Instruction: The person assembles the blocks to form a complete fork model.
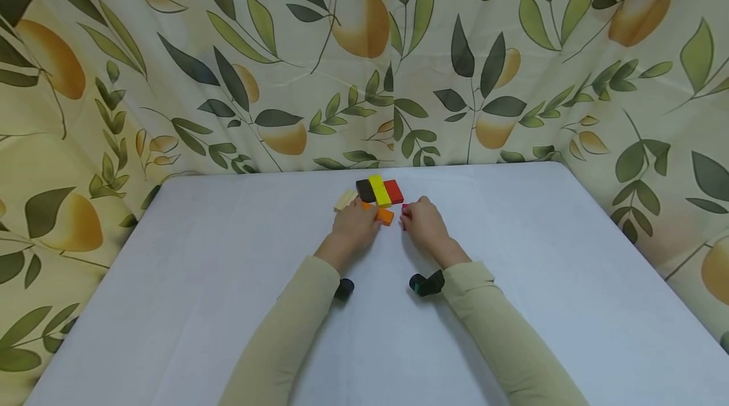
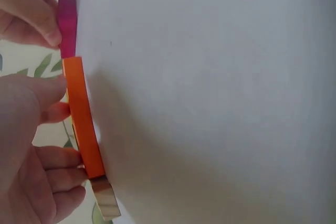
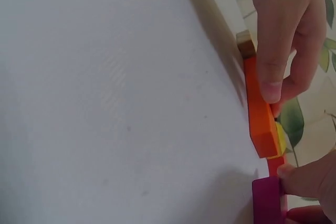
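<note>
My left hand (image 1: 354,227) grips a long orange block (image 2: 85,124), its thumb near one end and its fingers spread along the block. A magenta block (image 3: 266,200) is pinched in my right hand (image 1: 426,226), close to the orange block's right end. Behind these lie a black block (image 1: 364,191), a yellow block (image 1: 380,190) and a red block (image 1: 393,191), side by side. To the left, a pale wooden block (image 1: 344,200) sits at the orange block's other end, partly covered by my left hand in the head view.
All the blocks are on a white-covered table (image 1: 199,305), towards its far edge. Behind it hangs a curtain (image 1: 239,77) printed with fruit and leaves. Dark wrist devices (image 1: 427,284) show beside both sleeves.
</note>
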Action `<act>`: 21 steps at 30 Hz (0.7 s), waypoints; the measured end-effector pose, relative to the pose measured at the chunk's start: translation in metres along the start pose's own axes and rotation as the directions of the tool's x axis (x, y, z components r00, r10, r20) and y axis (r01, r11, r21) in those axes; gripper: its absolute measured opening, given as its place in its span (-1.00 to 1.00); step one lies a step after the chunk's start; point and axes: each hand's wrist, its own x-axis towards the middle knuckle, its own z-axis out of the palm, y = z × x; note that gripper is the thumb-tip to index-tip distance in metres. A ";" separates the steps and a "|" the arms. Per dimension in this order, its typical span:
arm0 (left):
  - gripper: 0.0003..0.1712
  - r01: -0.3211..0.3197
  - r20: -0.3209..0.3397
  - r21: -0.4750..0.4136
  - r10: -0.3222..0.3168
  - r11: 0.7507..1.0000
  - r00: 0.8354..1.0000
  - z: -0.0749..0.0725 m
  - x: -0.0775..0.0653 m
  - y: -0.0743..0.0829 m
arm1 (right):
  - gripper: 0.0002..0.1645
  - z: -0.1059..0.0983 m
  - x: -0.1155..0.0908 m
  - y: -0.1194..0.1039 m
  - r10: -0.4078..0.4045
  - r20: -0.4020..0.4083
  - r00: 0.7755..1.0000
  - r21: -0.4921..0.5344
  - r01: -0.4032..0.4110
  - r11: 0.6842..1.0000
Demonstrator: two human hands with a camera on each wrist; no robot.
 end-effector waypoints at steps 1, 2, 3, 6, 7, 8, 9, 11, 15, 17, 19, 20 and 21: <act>-0.44 -0.003 0.004 -0.013 0.003 1.000 1.000 0.001 0.000 -0.001 | -0.72 0.000 -0.001 0.000 0.001 0.001 1.000 0.003 -0.001 1.000; -0.44 -0.008 0.006 -0.022 0.008 1.000 1.000 0.001 0.000 -0.002 | -0.72 0.000 -0.003 0.000 0.002 0.002 1.000 0.006 -0.002 1.000; -0.44 -0.015 0.004 -0.025 0.016 1.000 1.000 0.001 0.000 -0.003 | -0.72 0.000 -0.004 0.000 0.003 -0.001 1.000 0.006 -0.003 1.000; -0.46 -0.039 -0.007 -0.029 0.039 0.999 0.999 0.003 -0.001 -0.006 | -0.71 0.000 -0.008 -0.001 -0.005 -0.004 1.000 0.006 0.005 1.000; -0.46 -0.047 -0.011 -0.027 0.047 0.999 0.999 0.003 -0.001 -0.006 | -0.72 0.000 -0.009 -0.001 -0.005 -0.005 1.000 0.003 0.005 1.000; -0.47 -0.056 -0.017 -0.026 0.055 0.998 0.998 0.003 -0.002 -0.006 | -0.72 0.000 -0.010 -0.001 -0.007 -0.003 1.000 0.000 0.007 1.000; -0.47 -0.061 -0.021 -0.026 0.061 0.998 0.998 0.003 -0.002 -0.007 | -0.72 0.000 -0.011 -0.001 -0.010 0.000 1.000 -0.003 0.010 1.000; -0.47 -0.067 -0.028 -0.030 0.067 0.997 0.997 0.004 -0.002 -0.007 | -0.73 0.000 -0.012 -0.002 -0.017 -0.001 1.000 -0.010 0.017 1.000; -0.47 -0.079 -0.040 -0.026 0.078 0.997 0.996 0.004 -0.003 -0.008 | -0.76 0.000 -0.015 -0.003 -0.022 -0.005 1.000 -0.019 0.022 1.000; -0.48 -0.089 -0.041 -0.019 0.088 0.996 0.995 0.005 -0.004 -0.009 | -0.74 0.000 -0.017 -0.003 -0.018 -0.001 1.000 -0.023 0.018 1.000; -0.50 -0.100 -0.039 -0.016 0.100 0.995 0.994 0.005 -0.005 -0.009 | -0.73 0.000 -0.019 -0.004 -0.013 0.005 1.000 -0.024 0.013 1.000; -0.50 -0.106 -0.038 -0.017 0.105 0.994 0.994 0.005 -0.005 -0.010 | -0.72 0.000 -0.020 -0.004 -0.009 0.006 1.000 -0.023 0.010 1.000; -0.51 -0.113 -0.040 -0.016 0.112 0.993 0.993 0.005 -0.006 -0.010 | -0.70 0.000 -0.021 -0.004 -0.008 0.006 1.000 -0.025 0.009 1.000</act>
